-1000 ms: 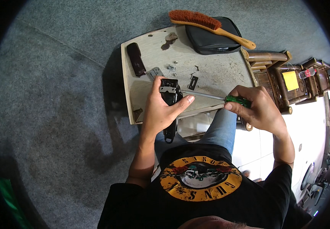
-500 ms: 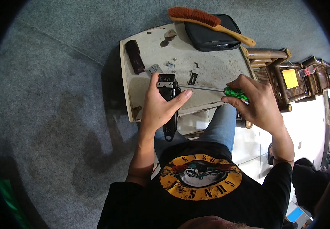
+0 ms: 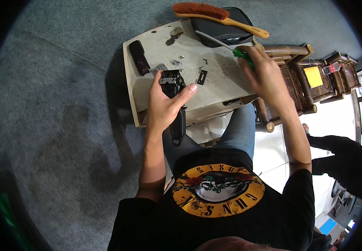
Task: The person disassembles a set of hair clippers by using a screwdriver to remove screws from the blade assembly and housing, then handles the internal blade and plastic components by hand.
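Observation:
My left hand (image 3: 164, 102) is wrapped round a black hair clipper (image 3: 177, 125), whose upper end shows a silver metal plate and an open dark cavity. The thumb lies along the clipper's right side. In my right hand (image 3: 267, 77) is a screwdriver (image 3: 214, 39) with a green handle and a long metal shaft pointing up and left, apart from the clipper. On the small table (image 3: 231, 79) lie a black slotted plate (image 3: 202, 77), a silver blade piece (image 3: 160, 67), a small metal part (image 3: 177, 63) and a few tiny screws. A dark maroon clipper cover (image 3: 139, 57) rests farther left.
At the table's back, a black zip case (image 3: 218, 31) lies under a wooden brush (image 3: 206, 11) with reddish bristles. Bamboo chairs (image 3: 290, 52) stand to the right, holding a yellow paper (image 3: 313, 77) and a plastic bottle (image 3: 331, 68). Another person's dark-clothed leg (image 3: 340, 146) shows at right.
My right hand has lifted the screwdriver away from the clipper's top, up toward the black case, its tip swinging upward. My left hand still grips the clipper, now slightly higher and left in view.

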### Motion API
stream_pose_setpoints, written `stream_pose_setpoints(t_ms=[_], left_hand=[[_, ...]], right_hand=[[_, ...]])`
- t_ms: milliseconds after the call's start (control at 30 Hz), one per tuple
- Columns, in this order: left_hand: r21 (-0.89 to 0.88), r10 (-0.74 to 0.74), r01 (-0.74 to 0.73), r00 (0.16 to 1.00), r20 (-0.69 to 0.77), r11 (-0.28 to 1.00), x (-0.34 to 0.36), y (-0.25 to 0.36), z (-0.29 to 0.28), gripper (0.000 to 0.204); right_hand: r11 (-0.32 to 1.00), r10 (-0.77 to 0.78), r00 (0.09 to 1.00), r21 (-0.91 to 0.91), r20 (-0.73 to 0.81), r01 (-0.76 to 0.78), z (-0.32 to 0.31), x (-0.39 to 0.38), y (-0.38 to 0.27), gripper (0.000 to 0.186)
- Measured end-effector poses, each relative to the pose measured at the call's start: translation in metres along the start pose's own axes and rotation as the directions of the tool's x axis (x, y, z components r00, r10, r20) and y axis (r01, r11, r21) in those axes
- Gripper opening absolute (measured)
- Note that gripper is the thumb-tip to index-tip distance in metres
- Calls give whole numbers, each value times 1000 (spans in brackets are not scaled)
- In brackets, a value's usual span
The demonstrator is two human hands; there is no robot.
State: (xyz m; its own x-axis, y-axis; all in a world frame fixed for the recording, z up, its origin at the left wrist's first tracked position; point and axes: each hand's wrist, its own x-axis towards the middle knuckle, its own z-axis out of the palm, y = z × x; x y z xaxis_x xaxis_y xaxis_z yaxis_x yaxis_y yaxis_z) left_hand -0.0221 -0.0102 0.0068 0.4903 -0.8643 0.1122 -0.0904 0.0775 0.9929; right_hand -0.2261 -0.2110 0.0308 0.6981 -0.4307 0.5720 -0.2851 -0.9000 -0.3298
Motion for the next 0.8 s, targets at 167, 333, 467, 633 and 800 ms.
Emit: stream_pose_setpoints(t_ms=[167,333,467,633,800], left_hand=[[-9,34,-35,996,-87,999,-1,2,10,60],[4,72,-72,993,-89,997,-4,-4,9,59],[-20,115,-117,989,-99,993,-2,-7,12,39],[-13,137,-138,987,-84,990,-3,-5,13,41],[-31,130,-133,988,-88,991,-4,-3,15,49]], right_hand=[[980,-32,999,-198,-24,27,24,-5,4,29],[963,-136,986,-247,-102,107,44,-7,11,33],[963,-116,987,-254,-111,84,53,-7,15,34],[969,-122,977,-236,-175,79,54,-10,17,33],[983,-138,925,-160,-355,85,45,-16,8,23]])
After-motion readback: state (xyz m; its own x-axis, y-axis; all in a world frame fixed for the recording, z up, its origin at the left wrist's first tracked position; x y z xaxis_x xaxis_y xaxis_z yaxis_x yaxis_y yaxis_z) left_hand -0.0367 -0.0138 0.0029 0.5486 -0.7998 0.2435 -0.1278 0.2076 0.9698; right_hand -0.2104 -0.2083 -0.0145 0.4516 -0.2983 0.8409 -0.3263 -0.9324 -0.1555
